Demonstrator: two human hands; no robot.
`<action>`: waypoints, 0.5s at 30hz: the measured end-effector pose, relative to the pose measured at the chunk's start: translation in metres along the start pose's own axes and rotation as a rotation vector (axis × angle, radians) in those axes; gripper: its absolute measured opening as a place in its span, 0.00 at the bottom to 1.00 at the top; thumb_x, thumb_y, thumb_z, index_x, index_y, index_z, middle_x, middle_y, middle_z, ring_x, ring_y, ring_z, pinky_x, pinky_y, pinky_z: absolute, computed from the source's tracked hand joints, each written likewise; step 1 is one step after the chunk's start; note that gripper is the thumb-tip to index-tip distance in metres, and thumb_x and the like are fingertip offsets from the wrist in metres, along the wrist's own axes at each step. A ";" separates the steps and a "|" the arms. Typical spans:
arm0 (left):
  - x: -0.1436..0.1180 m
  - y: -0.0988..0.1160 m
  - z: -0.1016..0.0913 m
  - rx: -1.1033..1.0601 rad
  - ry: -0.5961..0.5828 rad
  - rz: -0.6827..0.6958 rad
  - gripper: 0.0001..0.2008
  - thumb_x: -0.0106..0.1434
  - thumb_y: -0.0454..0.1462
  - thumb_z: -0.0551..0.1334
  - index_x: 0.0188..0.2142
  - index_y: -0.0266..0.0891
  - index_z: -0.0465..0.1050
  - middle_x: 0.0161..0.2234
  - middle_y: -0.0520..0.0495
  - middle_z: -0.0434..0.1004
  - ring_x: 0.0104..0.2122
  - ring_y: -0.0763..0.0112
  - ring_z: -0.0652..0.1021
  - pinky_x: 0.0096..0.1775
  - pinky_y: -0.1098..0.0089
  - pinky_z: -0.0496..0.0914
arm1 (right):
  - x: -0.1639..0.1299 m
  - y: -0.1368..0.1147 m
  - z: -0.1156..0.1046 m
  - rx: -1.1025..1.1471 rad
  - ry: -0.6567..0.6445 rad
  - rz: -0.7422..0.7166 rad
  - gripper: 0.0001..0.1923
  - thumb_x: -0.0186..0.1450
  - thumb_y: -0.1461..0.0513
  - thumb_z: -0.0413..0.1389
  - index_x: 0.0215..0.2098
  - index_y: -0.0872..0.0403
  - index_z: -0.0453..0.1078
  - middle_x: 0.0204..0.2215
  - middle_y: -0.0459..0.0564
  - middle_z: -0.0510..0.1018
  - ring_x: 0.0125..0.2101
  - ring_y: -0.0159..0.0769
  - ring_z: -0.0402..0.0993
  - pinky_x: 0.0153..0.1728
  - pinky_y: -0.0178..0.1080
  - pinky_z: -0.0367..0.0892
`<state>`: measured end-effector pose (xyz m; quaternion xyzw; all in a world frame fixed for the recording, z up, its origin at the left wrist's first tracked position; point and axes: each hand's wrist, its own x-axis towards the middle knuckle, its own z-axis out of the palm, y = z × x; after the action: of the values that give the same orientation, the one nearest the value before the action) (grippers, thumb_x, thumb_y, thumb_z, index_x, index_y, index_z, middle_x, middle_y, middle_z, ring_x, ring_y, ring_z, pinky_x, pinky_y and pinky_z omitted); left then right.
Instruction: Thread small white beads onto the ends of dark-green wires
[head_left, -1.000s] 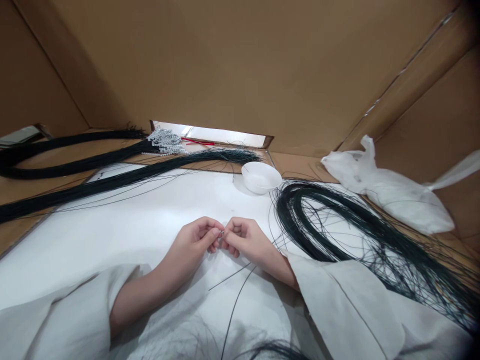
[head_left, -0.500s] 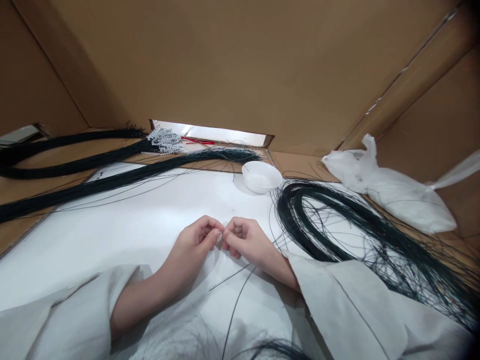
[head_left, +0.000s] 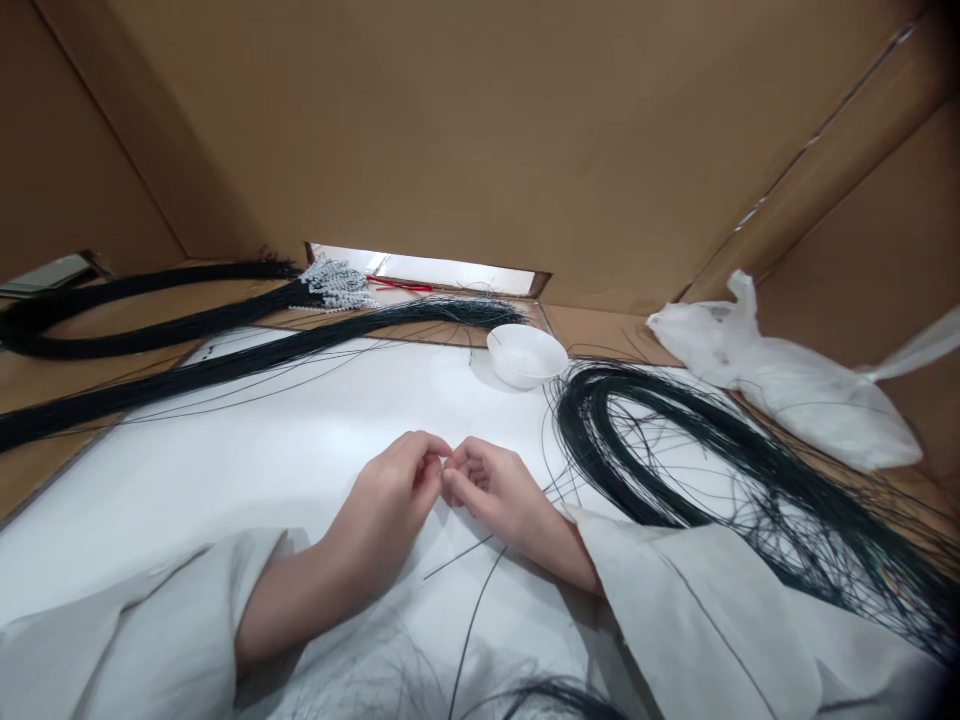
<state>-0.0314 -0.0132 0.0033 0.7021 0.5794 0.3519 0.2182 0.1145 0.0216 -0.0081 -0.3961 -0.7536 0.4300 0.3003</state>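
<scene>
No readable writing anywhere. Thin dark wire (head_left: 469, 625) runs up the white table sheet (head_left: 247, 470) to left hand (head_left: 394, 495) and right hand (head_left: 491, 490), fingertips touching, both pinched narrow on its tip. Right: dark wire coil (head_left: 675, 450). Farther back: white bowl (head_left: 527, 354).

Bare white bench (head_left: 247, 470) lay open to the left of the hands and ahead of them, up to the small white bowl (head_left: 527, 354). On the right, a thick loop of dark wires (head_left: 675, 450) crowded in close beside the right sleeve, loose strands straying outward. A long wire bundle (head_left: 225, 365) barred the far left edge. Cardboard walls (head_left: 480, 130) closed off the back and sides, and a white plastic bag (head_left: 787, 385) filled the right corner.
</scene>
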 end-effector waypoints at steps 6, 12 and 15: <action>0.000 -0.003 0.000 0.076 -0.016 0.025 0.06 0.60 0.32 0.51 0.37 0.40 0.63 0.30 0.51 0.69 0.28 0.72 0.70 0.30 0.72 0.63 | 0.000 0.000 0.000 0.037 -0.029 0.002 0.05 0.61 0.62 0.49 0.29 0.55 0.62 0.23 0.45 0.71 0.25 0.28 0.68 0.28 0.32 0.62; 0.003 0.000 -0.003 -0.012 -0.060 0.007 0.04 0.59 0.32 0.51 0.32 0.40 0.63 0.26 0.53 0.67 0.25 0.74 0.68 0.29 0.73 0.61 | 0.002 0.001 -0.001 0.018 -0.014 0.023 0.05 0.60 0.61 0.50 0.30 0.56 0.63 0.25 0.47 0.72 0.26 0.29 0.68 0.27 0.32 0.61; 0.004 0.002 -0.003 -0.059 -0.067 -0.024 0.04 0.58 0.31 0.51 0.30 0.40 0.62 0.24 0.55 0.66 0.24 0.75 0.67 0.27 0.74 0.60 | 0.003 -0.001 -0.002 0.079 -0.044 0.036 0.05 0.61 0.62 0.49 0.32 0.56 0.64 0.22 0.46 0.72 0.24 0.28 0.67 0.26 0.31 0.61</action>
<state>-0.0319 -0.0105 0.0077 0.6997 0.5695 0.3426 0.2622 0.1143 0.0251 -0.0056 -0.3878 -0.7354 0.4733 0.2911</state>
